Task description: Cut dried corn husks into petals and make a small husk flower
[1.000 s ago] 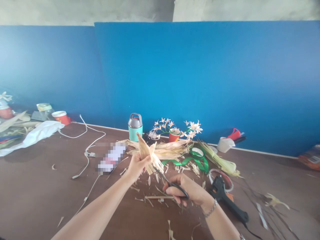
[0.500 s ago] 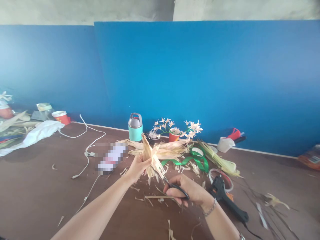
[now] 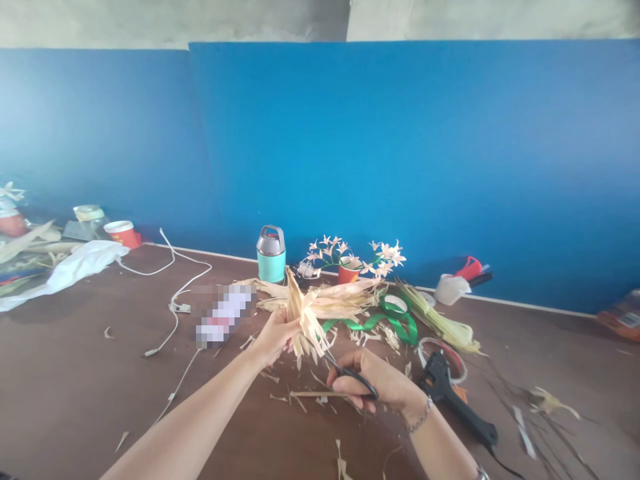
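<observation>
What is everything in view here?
Husk piece: one, straw, in left hand
Scissors: one, black-handled, in right hand
Husk pile: one, straw, behind left hand
Scraps: many, pale, centre and right
Stick: one, tan, by right hand
Flask: one, turquoise-grey, back centre
Flowers: many, cream, back centre
Cups: at least two, red, back
Ribbon: one, green, centre
Stalk bundle: one, pale green, right
Glue gun: one, black, right
Tape roll: one, white, by glue gun
Container: one, white, back right
Pixelated item: one, whitish, left
Cables: uncounted, white, left
Bag-like item: one, white, left
Clutter: uncountable, mixed, far left
Blurred item: one, orange, right edge
Table: one, brown, below
Panels: two, blue, behind
Hands: two, bare, centre
</observation>
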Action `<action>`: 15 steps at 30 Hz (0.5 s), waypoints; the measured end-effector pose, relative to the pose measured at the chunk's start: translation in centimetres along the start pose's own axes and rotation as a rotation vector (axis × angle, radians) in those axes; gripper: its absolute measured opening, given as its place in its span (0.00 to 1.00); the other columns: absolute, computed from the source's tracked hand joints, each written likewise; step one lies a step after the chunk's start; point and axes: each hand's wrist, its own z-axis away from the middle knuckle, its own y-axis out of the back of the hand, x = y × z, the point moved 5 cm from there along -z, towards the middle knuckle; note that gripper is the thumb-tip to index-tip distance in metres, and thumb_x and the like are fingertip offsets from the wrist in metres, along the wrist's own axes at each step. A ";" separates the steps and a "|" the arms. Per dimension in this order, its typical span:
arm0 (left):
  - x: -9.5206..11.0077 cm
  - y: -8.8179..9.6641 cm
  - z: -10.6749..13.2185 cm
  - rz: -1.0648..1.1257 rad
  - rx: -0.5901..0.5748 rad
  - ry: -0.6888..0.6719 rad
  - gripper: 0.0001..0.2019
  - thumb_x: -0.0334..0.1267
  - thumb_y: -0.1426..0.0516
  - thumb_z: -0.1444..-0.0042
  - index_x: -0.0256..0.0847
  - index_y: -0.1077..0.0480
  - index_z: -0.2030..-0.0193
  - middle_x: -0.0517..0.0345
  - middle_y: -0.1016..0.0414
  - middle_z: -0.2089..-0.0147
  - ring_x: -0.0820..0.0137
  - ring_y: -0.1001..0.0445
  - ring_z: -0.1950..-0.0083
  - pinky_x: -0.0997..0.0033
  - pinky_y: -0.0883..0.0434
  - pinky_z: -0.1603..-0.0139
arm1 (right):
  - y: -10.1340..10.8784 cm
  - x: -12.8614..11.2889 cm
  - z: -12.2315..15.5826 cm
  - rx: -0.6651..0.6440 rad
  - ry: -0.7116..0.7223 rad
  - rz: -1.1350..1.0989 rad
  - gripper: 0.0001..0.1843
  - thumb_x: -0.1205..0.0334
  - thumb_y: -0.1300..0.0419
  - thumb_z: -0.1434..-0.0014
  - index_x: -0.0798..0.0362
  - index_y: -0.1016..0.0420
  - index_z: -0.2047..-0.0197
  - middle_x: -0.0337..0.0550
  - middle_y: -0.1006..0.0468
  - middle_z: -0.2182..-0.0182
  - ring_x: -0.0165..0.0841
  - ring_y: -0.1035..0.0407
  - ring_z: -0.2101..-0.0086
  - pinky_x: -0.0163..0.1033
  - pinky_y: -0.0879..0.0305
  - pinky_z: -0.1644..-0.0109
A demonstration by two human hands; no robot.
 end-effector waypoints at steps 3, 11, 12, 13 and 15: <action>-0.1 0.0 0.0 0.013 -0.003 0.006 0.13 0.39 0.40 0.57 0.40 0.38 0.84 0.70 0.46 0.92 0.83 0.50 0.91 0.80 0.50 0.91 | -0.1 -0.1 0.0 -0.005 -0.007 0.000 0.10 0.59 0.39 0.51 0.58 0.26 0.68 0.30 0.33 0.87 0.19 0.44 0.89 0.22 0.51 0.88; -0.5 0.1 -0.3 0.008 0.024 0.004 0.13 0.43 0.40 0.57 0.38 0.38 0.82 0.71 0.45 0.90 0.83 0.50 0.90 0.81 0.48 0.90 | 0.0 -0.1 0.0 0.045 -0.027 0.031 0.09 0.60 0.40 0.51 0.58 0.26 0.69 0.29 0.34 0.88 0.19 0.46 0.89 0.23 0.50 0.88; -0.6 0.1 -0.3 0.000 0.022 -0.001 0.14 0.43 0.39 0.57 0.38 0.37 0.81 0.71 0.44 0.90 0.83 0.49 0.90 0.81 0.48 0.90 | 0.0 0.0 0.0 0.052 -0.025 0.038 0.09 0.60 0.40 0.51 0.58 0.26 0.69 0.30 0.33 0.88 0.19 0.45 0.89 0.23 0.50 0.88; -0.6 0.1 -0.3 -0.012 0.024 -0.008 0.14 0.44 0.39 0.57 0.38 0.37 0.81 0.71 0.44 0.89 0.83 0.48 0.89 0.81 0.48 0.89 | 0.1 0.1 -0.1 0.059 -0.022 0.044 0.09 0.60 0.40 0.51 0.58 0.26 0.69 0.31 0.32 0.88 0.19 0.44 0.89 0.23 0.50 0.88; -0.5 0.3 -0.4 -0.036 0.052 -0.027 0.14 0.44 0.40 0.56 0.39 0.37 0.80 0.70 0.44 0.89 0.82 0.47 0.89 0.80 0.48 0.89 | 0.2 0.4 -0.2 0.063 -0.018 0.045 0.10 0.60 0.40 0.51 0.58 0.26 0.69 0.32 0.31 0.87 0.19 0.43 0.89 0.23 0.49 0.88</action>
